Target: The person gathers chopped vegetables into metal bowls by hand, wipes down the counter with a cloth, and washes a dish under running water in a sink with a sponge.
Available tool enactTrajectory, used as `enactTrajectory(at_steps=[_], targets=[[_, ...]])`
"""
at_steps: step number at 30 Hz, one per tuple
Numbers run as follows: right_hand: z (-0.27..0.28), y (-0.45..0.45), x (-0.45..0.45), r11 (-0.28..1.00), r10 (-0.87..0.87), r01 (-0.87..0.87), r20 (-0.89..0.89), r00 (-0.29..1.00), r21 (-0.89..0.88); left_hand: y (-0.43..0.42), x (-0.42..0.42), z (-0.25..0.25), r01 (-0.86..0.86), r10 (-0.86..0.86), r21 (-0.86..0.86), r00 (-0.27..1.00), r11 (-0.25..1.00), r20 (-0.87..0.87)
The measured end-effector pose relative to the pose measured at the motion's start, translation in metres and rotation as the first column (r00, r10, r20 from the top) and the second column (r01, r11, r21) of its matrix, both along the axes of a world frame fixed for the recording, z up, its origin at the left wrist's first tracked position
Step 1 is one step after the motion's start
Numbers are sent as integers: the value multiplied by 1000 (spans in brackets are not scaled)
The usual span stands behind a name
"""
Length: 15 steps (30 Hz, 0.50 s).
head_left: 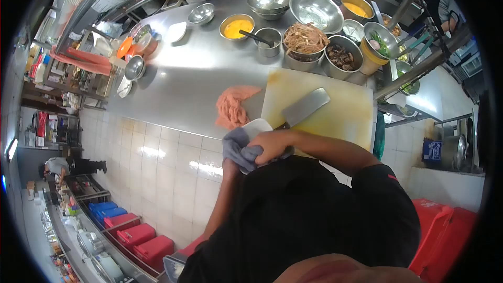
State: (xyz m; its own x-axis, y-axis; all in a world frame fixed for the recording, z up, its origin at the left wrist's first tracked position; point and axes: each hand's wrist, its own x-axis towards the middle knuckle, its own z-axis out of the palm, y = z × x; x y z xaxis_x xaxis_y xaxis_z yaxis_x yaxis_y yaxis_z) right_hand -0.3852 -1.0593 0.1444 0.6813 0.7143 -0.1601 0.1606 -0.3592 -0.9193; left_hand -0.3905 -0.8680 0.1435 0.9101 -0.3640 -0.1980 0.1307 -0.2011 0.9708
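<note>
Two hands noted: right hand (269,145) gripping a grey cloth (235,143), soft and light; left hand (229,167) largely covered, closure undetermined. White dish (258,126), against the cloth at the near edge of the desk (181,94), likely rigid, slippery, breakable; hold by rim.

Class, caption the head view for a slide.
Right hand grips a grey cloth against a white dish; a cleaver lies on the cutting board.

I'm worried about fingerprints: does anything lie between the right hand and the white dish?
Yes: the grey cloth, bunched under the right hand, against the white dish. Whether skin also touches the dish is unclear.
</note>
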Motion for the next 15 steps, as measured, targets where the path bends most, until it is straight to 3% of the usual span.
enactTrajectory(at_steps=[1,2,4,5,6,7,9,10,11,12,15], targets=[[-2,-7,8,997,43,-35,-105,993,75,-1,-4,4,-39,39,50,999,998,8],[5,-17,17,993,91,-69,-238,967,101,0,1,-3,-144,116,-119,970,982,-213],[41,-51,19,956,-61,209,-556,829,206,13,14,-33,-117,69,-216,974,969,-218],[64,-74,13,879,-102,198,-233,967,435,14,17,-26,-166,101,-224,956,960,-276],[92,-95,8,844,-225,211,-32,974,494,12,21,-13,-216,130,-230,933,949,-336],[125,-118,4,826,-388,270,151,909,495,11,25,-7,-266,158,-231,903,936,-398],[196,-158,-2,761,-648,526,491,582,380,24,41,-42,-326,150,-367,889,871,-433],[225,-175,-3,682,-670,654,640,378,328,25,48,-46,-338,161,-369,886,865,-435],[252,-191,-4,603,-628,741,748,213,295,25,54,-35,-230,106,-335,931,914,-349],[278,-204,0,536,-556,804,825,107,257,24,64,-38,-205,103,-334,949,920,-297],[322,-222,17,375,-367,921,929,46,102,14,90,-46,-284,118,-439,923,853,-367]])
